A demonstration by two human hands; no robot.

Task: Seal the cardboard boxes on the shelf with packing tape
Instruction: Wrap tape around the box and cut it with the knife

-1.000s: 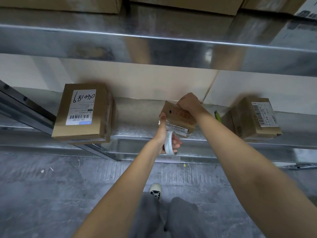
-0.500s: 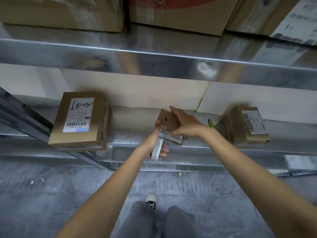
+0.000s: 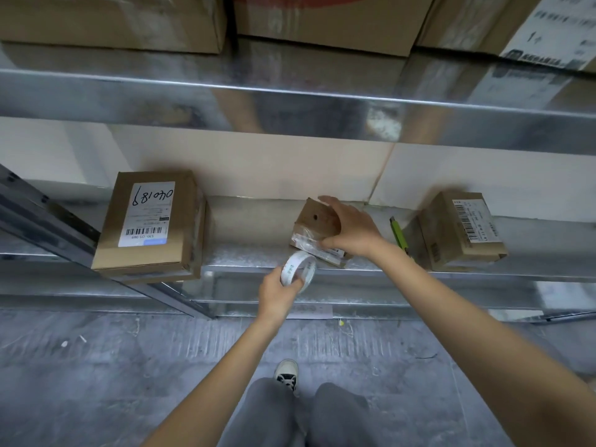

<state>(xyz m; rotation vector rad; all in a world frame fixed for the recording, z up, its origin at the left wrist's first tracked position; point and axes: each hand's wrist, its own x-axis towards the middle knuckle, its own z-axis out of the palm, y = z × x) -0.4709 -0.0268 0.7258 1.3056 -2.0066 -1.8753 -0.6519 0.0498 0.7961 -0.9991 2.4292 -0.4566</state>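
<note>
1. The small cardboard box (image 3: 317, 221) sits tilted on the metal shelf (image 3: 251, 253), near its front edge, roughly midway between two other boxes. A dark round hole shows on its upper face, and clear tape with a white label strip (image 3: 314, 245) runs along its lower front side.
2. The right hand (image 3: 350, 229) lies over the box's right side, fingers spread across the top and thumb curled against the taped front, gripping it.
3. The left hand (image 3: 279, 290) is just below the shelf's front edge, its fingers wrapped round a roll of packing tape (image 3: 298, 269). The roll is whitish with faint green print, held on edge, its top close to the box's lower corner; whether a strip joins roll and box cannot be told.
4. Just right of the right wrist, a green utility knife (image 3: 398, 233) lies on the shelf, beside the right-hand box (image 3: 461, 230), which carries a barcode label.
5. Well to the left, a larger labelled box (image 3: 151, 224) overhangs the shelf edge; its white label bears handwritten digits and a barcode.
6. More cartons (image 3: 322, 21) stand on the upper shelf (image 3: 290, 108).
7. Below, grey trousers (image 3: 274, 414) and one shoe (image 3: 287, 375) show over a concrete floor (image 3: 96, 366).
</note>
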